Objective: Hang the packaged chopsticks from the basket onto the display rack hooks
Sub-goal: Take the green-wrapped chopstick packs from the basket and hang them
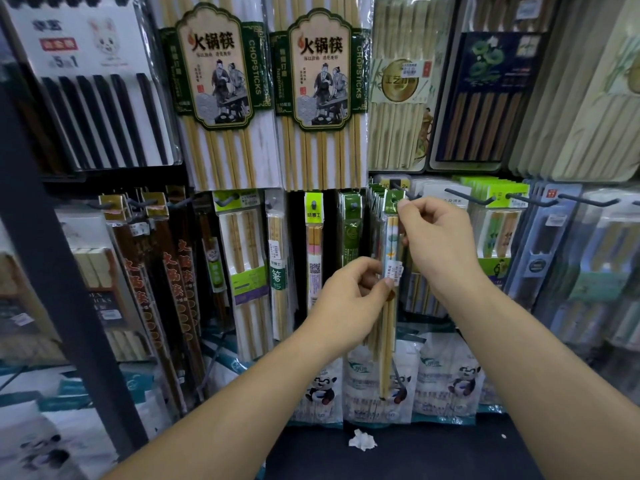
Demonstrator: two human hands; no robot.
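Foreground: a crumpled white paper scrap (362, 439) lies on the dark ledge (433, 452) between the two bare forearms. Centre: the left hand (349, 296) pinches a narrow chopstick pack (390, 237) between thumb and forefinger at the pack's white price sticker (394, 271), the remaining fingers curled behind. The right hand (436, 244) pinches the pack's upper edge between thumb and forefinger just below its green header card (393, 198), the other fingers folded into the palm. The pack is upright, its header level with a dark hook (408, 194) in the lower row of the display rack; whether the header hole is over the hook tip cannot be told. Behind the pack's lower end: panda-printed bags (322, 386) stand along the ledge. Background: two large green-labelled hot-pot chopstick packs (214, 81) hang in the upper row, flanked by further packaged chopsticks.
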